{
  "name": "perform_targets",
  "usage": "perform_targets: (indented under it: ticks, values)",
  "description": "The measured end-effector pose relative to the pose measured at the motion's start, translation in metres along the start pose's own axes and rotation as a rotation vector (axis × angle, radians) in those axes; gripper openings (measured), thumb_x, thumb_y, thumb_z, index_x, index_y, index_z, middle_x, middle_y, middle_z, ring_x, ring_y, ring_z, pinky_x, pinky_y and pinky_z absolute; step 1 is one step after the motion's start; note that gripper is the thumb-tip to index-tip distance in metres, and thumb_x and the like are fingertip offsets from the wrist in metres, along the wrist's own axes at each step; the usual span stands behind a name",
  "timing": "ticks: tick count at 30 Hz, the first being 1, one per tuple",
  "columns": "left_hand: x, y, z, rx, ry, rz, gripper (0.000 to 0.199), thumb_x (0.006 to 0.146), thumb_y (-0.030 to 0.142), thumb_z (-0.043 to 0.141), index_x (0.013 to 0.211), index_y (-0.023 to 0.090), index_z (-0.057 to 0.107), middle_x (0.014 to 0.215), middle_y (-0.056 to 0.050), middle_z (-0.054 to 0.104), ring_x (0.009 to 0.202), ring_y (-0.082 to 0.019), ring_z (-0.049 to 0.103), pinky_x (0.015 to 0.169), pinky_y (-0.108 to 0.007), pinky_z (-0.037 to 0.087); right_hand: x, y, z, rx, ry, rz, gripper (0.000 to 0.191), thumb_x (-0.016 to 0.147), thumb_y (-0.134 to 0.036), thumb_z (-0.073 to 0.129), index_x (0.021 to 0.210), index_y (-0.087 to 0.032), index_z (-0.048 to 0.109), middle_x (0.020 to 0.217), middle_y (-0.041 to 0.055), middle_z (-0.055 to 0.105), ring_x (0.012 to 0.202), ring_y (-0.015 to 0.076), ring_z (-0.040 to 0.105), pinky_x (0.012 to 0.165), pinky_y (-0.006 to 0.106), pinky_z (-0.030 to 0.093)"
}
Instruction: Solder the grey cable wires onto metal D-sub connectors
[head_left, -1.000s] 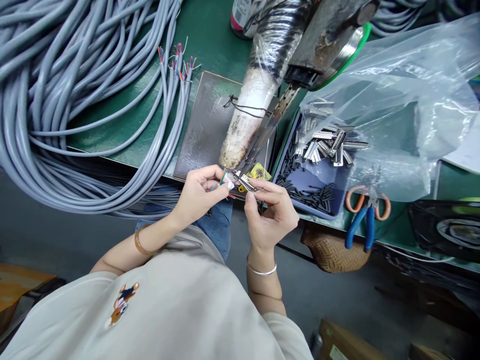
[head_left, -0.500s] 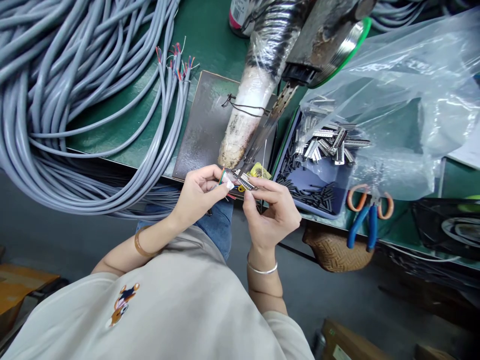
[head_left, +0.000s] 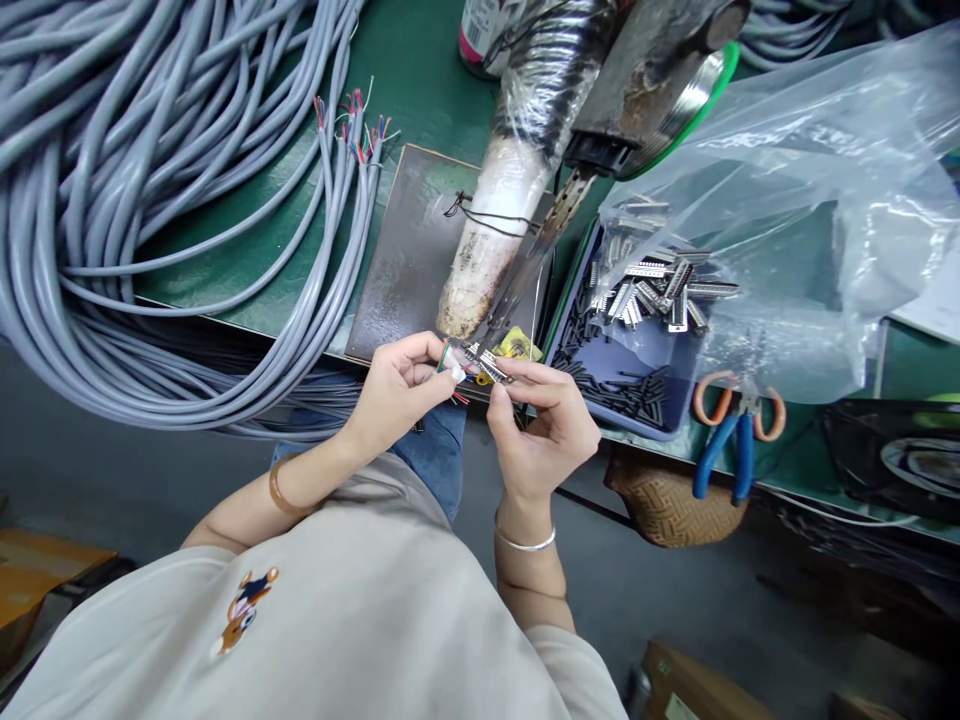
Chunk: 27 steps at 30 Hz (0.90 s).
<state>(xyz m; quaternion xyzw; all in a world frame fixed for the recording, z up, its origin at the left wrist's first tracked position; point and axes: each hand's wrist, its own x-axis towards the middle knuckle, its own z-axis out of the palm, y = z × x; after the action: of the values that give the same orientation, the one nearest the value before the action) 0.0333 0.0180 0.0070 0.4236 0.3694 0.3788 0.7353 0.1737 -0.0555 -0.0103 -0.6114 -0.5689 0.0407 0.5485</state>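
My left hand (head_left: 401,385) pinches thin coloured wires, with a small white piece at the fingertips. A metal connector (head_left: 489,367) with a row of pins is held between the thumb and fingers of my right hand (head_left: 544,415). Both hands almost meet at the front edge of a dark board (head_left: 409,260). Just above the connector is the tip of a soldering iron (head_left: 559,205), slanting down from a stained holder. Beside it the end of a white, plastic-wrapped tube (head_left: 480,255) hangs over the board. Yellow material (head_left: 519,345) lies behind the connector.
Thick grey cables (head_left: 97,200) with stripped ends cover the left side. A blue tray (head_left: 679,385) at the right holds connectors and black pieces, partly under clear plastic (head_left: 810,250). Pliers (head_left: 726,440) and orange-handled scissors (head_left: 770,415) lie near the bench edge. A solder spool (head_left: 697,95) stands behind.
Both hands stay nearly in place. The connector has shifted very slightly near the iron's tip, and the red wire ends below it have moved a little.
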Motion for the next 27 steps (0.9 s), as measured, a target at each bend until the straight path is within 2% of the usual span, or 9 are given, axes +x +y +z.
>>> perform_targets:
  ticks: [3,7,14,21,27]
  values:
    - [0.0004,0.0002,0.0005,-0.014,0.004,0.004,0.023,0.072,0.023,0.083,0.070,0.016,0.061,0.067,0.004,0.067,0.041,-0.001,0.035,0.039,-0.016,0.030,0.0010,-0.0001,0.0001,0.001,-0.002,-0.008,0.013,0.089,-0.016,0.074,0.087,-0.025,0.065,0.102,0.0015,0.079,0.090,0.0181,0.077,0.077,0.035,0.065]
    - [0.0006,0.0010,0.0008,-0.038,-0.009,0.032,0.022,0.074,0.022,0.082,0.070,0.017,0.061,0.058,0.008,0.057,0.041,-0.001,0.034,0.040,-0.016,0.030,0.0025,-0.0008,0.0006,0.017,0.009,-0.011,0.014,0.087,-0.013,0.075,0.087,-0.025,0.066,0.101,0.0006,0.080,0.089,0.0169,0.077,0.078,0.033,0.064]
    - [0.0010,-0.0001,0.0006,-0.012,0.012,-0.022,0.027,0.072,0.024,0.084,0.070,0.017,0.058,0.064,0.005,0.062,0.042,-0.001,0.035,0.039,-0.016,0.027,0.0039,-0.0006,0.0012,-0.007,0.017,-0.012,0.013,0.087,-0.014,0.075,0.086,-0.025,0.067,0.100,0.0005,0.079,0.088,0.0173,0.077,0.077,0.035,0.064]
    - [0.0006,-0.0019,-0.0003,-0.039,-0.016,0.040,0.018,0.075,0.017,0.078,0.071,0.016,0.060,0.068,0.004,0.065,0.041,0.000,0.035,0.038,-0.016,0.028,0.0055,-0.0005,0.0010,0.038,0.023,-0.017,0.016,0.085,-0.010,0.076,0.087,-0.024,0.068,0.099,0.0002,0.080,0.088,0.0164,0.077,0.077,0.033,0.065]
    - [0.0013,-0.0017,-0.0006,-0.029,-0.027,0.028,0.017,0.074,0.015,0.077,0.071,0.016,0.060,0.063,0.005,0.062,0.040,0.000,0.034,0.038,-0.015,0.027,0.0065,0.0002,-0.0001,0.023,0.016,-0.024,0.015,0.086,-0.011,0.076,0.087,-0.024,0.069,0.099,0.0003,0.080,0.088,0.0170,0.077,0.077,0.033,0.064]
